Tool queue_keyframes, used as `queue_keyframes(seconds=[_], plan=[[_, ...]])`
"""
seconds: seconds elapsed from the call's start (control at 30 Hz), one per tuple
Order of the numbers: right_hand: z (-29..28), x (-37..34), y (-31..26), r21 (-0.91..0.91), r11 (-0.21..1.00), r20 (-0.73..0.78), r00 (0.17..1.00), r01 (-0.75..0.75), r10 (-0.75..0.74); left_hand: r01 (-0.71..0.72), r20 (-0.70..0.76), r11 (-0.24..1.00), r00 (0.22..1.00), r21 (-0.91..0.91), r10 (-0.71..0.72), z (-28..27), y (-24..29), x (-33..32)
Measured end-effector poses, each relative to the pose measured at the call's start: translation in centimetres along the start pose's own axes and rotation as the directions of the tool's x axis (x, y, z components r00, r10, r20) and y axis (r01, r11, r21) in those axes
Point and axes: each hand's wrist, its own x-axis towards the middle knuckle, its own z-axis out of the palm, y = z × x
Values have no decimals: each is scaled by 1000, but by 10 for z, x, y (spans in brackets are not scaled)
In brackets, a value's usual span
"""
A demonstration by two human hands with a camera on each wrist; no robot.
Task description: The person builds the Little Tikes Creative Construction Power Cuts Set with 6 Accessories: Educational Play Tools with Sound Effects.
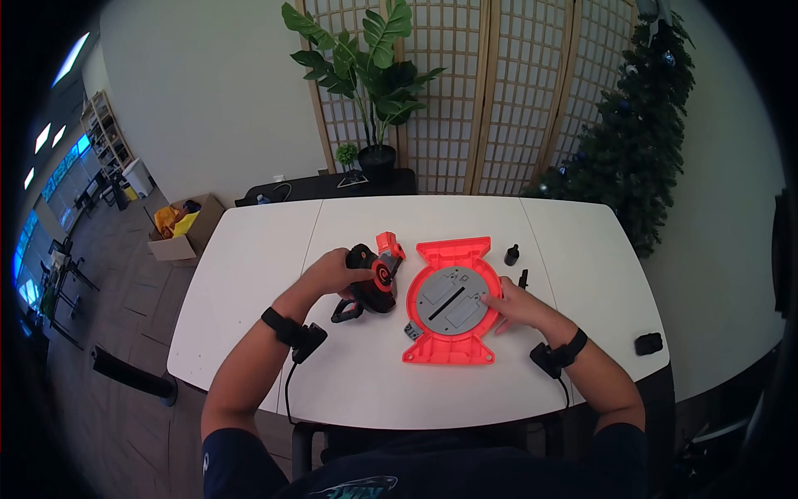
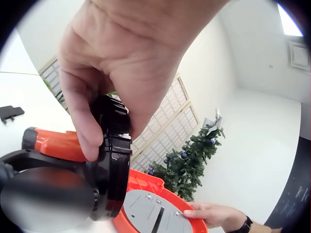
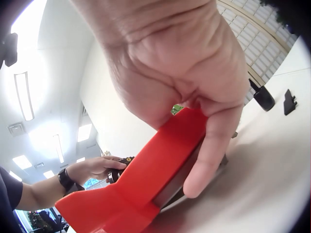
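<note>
An orange-red base (image 1: 453, 249) with a grey disc (image 1: 478, 289) sits mid-way along the white worktop (image 1: 237, 333), between the far and near edges; the right hand (image 1: 519, 308) grips its right rim. Just beside it, toward the left edge, the left hand (image 1: 328, 273) pinches a black-and-orange tool (image 1: 372, 295). A threaded black knob (image 1: 512, 254) and small black piece (image 1: 523, 279) lie right of the base; a dark object (image 1: 648, 343) lies by the near right corner.

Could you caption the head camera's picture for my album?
At a white table, the left hand grips a black-and-orange device while the right hand holds an orange frame with a grey disc.
</note>
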Motion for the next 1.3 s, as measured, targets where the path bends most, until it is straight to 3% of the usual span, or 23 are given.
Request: queue_keyframes(seconds=[0.47, 0.6, 0.73, 0.9, 1.3], plan=[[6, 6, 9, 203, 972, 43, 993, -117, 111, -63, -124, 998, 990, 19, 65, -15, -12, 36], [7, 5, 8, 202, 972, 43, 993, -120, 113, -72, -175, 989, 980, 125, 94, -20, -5, 39], [9, 4, 9, 240, 967, 54, 996, -87, 76, -38, -229, 972, 969, 231, 93, -24, -10, 48], [10, -2, 1, 233, 969, 59, 995, -87, 75, -59, -290, 969, 948, 240, 130, -28, -26, 54], [3, -4, 6, 124, 991, -85, 995, 52, -42, 3, -331, 941, 937, 337, 116, -32, -30, 39]])
